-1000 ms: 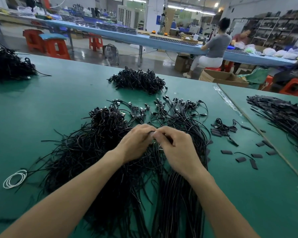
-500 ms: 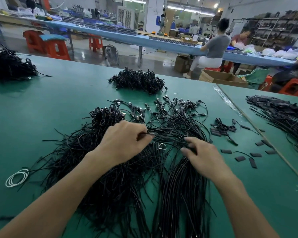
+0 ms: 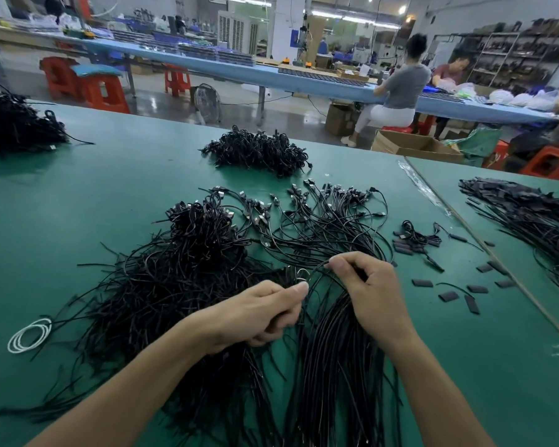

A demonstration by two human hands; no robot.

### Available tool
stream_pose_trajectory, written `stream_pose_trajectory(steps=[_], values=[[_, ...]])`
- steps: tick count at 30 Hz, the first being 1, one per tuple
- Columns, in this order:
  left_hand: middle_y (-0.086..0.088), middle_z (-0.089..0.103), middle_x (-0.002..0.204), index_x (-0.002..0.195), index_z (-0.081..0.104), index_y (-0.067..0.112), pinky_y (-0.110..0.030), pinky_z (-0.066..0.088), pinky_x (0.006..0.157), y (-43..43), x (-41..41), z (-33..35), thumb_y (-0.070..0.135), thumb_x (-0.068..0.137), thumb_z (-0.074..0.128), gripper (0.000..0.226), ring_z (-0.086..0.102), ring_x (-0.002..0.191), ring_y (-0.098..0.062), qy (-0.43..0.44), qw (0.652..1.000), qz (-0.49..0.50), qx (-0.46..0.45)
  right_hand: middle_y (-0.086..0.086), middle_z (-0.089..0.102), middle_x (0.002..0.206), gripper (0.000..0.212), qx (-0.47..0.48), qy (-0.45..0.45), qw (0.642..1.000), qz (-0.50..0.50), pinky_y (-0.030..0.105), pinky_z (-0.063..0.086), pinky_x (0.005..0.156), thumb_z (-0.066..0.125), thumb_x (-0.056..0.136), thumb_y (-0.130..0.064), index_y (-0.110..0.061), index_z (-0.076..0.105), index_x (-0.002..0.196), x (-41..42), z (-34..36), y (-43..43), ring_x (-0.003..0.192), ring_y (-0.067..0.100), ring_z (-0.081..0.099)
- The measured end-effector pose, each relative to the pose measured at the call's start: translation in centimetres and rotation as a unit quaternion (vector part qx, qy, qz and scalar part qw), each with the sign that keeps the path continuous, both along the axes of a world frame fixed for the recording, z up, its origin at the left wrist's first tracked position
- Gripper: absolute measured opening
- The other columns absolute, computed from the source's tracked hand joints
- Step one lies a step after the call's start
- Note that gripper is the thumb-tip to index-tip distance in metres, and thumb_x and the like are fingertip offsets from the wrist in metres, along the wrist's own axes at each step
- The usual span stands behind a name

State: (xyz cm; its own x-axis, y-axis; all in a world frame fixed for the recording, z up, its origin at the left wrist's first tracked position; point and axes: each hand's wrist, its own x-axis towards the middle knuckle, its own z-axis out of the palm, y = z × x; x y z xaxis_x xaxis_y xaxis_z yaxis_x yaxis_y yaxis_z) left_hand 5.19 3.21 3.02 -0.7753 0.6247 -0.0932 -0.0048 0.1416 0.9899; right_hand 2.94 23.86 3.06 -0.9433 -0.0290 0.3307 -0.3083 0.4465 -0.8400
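A large heap of thin black cables [image 3: 188,285] with USB plugs lies on the green table [image 3: 110,195]. A straighter bundle of the same cables [image 3: 333,366] runs toward me between my arms. My left hand [image 3: 259,312] hovers over the heap's near side, thumb and fingers pinching a black cable. My right hand [image 3: 371,291] is just to its right, fingers curled, pinching a looped cable [image 3: 317,269] lifted off the bundle. A small clear ring shows between the two hands.
A tangled cable pile [image 3: 259,150] lies further back, another pile [image 3: 13,124] at far left, a fan of cables [image 3: 526,214] at right. Short black sleeves [image 3: 449,295] are scattered right of my hand. White wire coil [image 3: 29,335] at left. People sit at a blue bench behind.
My hands were together, then parted half a second ago with the right reaching into the bundle. Now they are close again, the right lifting a cable loop.
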Motion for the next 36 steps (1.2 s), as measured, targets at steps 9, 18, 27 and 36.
stream_pose_trajectory(steps=[9,18,27,36], values=[[0.001,0.048,0.059,0.082,0.07,0.009,-0.022,0.047,0.047,1.7,-1.0,0.6,0.039,0.097,0.045,0.042,0.047,0.051,-0.011,-0.052,0.9,0.236,0.362,-0.007,0.043,0.057,0.033,0.143,-0.131,0.956,0.219,0.036,0.031,0.049,0.049,0.104,-0.027,-0.025,0.058,0.072,2.6,0.0,-2.6,0.052,0.014,0.035],[0.011,0.046,0.046,0.055,0.056,0.029,-0.019,0.03,0.042,1.9,-0.4,-1.7,0.051,0.097,0.041,0.05,0.038,0.042,-0.004,0.144,0.969,0.202,0.012,-0.011,0.066,0.074,0.017,0.185,-0.029,0.969,0.163,0.025,0.048,0.066,0.067,0.094,-0.031,-0.022,0.075,0.082,2.3,2.9,-2.1,0.071,0.006,0.06],[0.009,0.027,0.044,0.054,0.039,0.023,-0.017,0.025,0.036,0.5,0.7,0.4,0.053,0.098,0.045,0.053,0.023,0.036,-0.005,-0.164,0.951,0.058,0.254,-0.009,0.043,0.053,0.032,-0.015,-0.05,0.992,0.117,0.029,0.028,0.047,0.056,0.091,-0.048,-0.026,0.068,0.071,2.0,1.5,-2.7,0.05,0.01,0.034],[-0.002,0.076,0.095,0.093,0.075,0.02,-0.027,0.057,0.08,1.2,-1.3,-1.7,0.038,0.098,0.043,0.037,0.072,0.092,-0.017,0.148,0.923,0.313,0.168,-0.008,0.055,0.064,0.029,0.234,-0.108,0.95,0.178,0.032,0.043,0.055,0.048,0.102,-0.029,-0.024,0.056,0.074,3.4,1.6,-3.8,0.054,0.008,0.047]])
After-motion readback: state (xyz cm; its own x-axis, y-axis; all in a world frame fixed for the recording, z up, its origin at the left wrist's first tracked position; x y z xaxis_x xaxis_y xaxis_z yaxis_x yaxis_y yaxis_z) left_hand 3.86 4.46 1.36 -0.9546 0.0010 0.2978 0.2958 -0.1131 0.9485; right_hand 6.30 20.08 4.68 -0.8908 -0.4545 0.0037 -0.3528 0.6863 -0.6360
